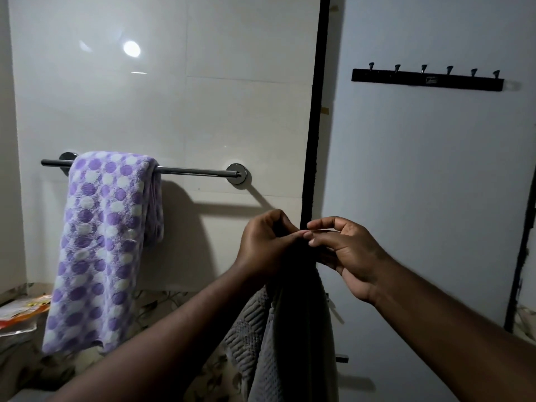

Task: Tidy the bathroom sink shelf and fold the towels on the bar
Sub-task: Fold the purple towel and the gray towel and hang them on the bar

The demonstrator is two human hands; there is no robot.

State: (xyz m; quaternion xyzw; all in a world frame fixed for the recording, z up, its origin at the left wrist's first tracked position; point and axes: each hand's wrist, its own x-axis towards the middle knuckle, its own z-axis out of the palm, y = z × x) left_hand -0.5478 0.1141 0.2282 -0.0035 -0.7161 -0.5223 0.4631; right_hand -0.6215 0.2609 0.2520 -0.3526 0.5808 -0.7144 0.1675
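in the near centre, in front of the dark door edge, the left hand (269, 245) grips the bunched top of the grey towel (278, 358), fingers curled round the cloth. the towel hangs straight down from that hand in 2 or more layers, ribbed weave showing on its left side. the right hand (348, 256) is just beside it, with its thumb and fingertips meeting the left fingertips at the towel's top edge. the cloth there is too dark to tell whether the right hand pinches it or only touches it.

to the left and farther back, the purple dotted towel (101, 242) hangs folded over the left part of the towel bar (197, 171). the right part of the bar is bare. a hook rack (427, 79) with 6 pegs sits high on the door (435, 198) at right. an orange packet (20, 311) lies low at the left edge.

the step in hand looks like the towel folding: the top edges of the grey towel are being matched up. next, the right hand probably needs a firm pinch on the edge. then the cloth can be evened out and carried left and away to the bare part of the bar.
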